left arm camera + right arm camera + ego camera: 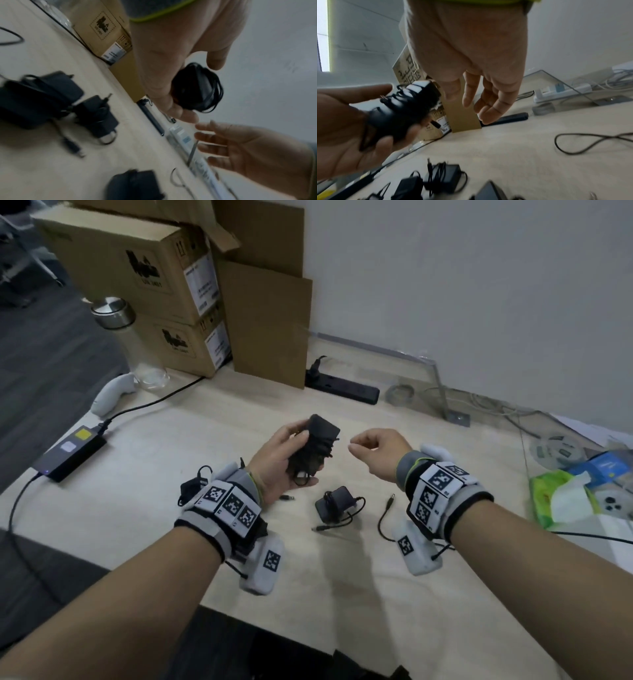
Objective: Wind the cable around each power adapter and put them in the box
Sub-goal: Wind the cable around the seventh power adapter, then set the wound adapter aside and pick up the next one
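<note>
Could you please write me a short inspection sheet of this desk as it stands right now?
Surface: pale wooden desk.
Job's things: wound adapter held up; another adapter lies on the desk, cable loose; cardboard boxes stacked at the back.
Clutter: glass bottle, tissue pack.
Grippers: left hand grips the wound adapter; right hand beside it, empty, fingers loosely curled.
Cables: black power strip; laptop-style power brick with lead.
Surroundings: white wall.
</note>
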`<state>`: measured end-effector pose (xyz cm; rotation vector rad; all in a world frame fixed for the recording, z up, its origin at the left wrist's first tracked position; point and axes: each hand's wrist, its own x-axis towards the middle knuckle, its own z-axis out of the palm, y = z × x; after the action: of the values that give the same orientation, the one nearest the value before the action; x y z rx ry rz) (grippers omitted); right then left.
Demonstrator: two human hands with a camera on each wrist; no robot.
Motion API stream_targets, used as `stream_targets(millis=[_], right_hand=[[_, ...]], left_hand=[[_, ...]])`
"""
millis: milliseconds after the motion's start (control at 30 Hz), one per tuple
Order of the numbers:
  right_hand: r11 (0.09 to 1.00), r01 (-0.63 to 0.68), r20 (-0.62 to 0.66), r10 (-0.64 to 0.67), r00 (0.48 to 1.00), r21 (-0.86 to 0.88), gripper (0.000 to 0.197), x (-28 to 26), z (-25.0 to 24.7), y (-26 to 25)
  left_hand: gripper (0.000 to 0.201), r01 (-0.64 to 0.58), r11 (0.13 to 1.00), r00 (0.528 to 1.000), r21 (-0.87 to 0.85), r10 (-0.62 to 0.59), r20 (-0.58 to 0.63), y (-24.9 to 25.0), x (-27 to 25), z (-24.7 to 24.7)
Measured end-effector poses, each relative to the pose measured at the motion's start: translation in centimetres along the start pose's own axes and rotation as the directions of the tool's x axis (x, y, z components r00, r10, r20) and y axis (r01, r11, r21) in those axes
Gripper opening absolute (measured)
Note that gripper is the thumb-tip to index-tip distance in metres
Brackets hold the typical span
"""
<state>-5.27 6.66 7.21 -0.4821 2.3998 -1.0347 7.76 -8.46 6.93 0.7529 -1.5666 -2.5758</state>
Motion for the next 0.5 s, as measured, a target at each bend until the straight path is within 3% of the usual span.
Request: stream_targets(millis=[167, 300, 400, 500], right_hand=[[0.997, -0.032, 0.076, 0.037, 0.996, -0.073, 0.011, -0.7, 1.5, 2.0], [0.996, -0.032, 0.126, 0.043, 0.991, -0.088, 0.008, -1.6, 3.3, 3.5], [0.998, -0.063, 0.151, 0.067, 0.986, -0.03, 0.026, -2.2, 4.2, 4.3], [0.984, -0.119, 0.226, 0.088, 0.97, 0.129, 0.051, -2.8, 5.1, 4.3]], left_hand=[[0.036, -0.018, 0.952, 0.99, 0.307, 0.06, -0.128, -4.1, -0.4, -1.3], [0.044, -0.09, 0.827, 0.96, 0.556, 0.22, -0.172, -8.2, -0.7, -1.7], [0.047, -0.172, 0.746, 0.935, 0.643, 0.33, -0.132, -10.4, -0.9, -1.7], [0.062, -0.255, 0.651, 0.917, 0.715, 0.398, -0.036, -11.4, -1.5, -1.3]])
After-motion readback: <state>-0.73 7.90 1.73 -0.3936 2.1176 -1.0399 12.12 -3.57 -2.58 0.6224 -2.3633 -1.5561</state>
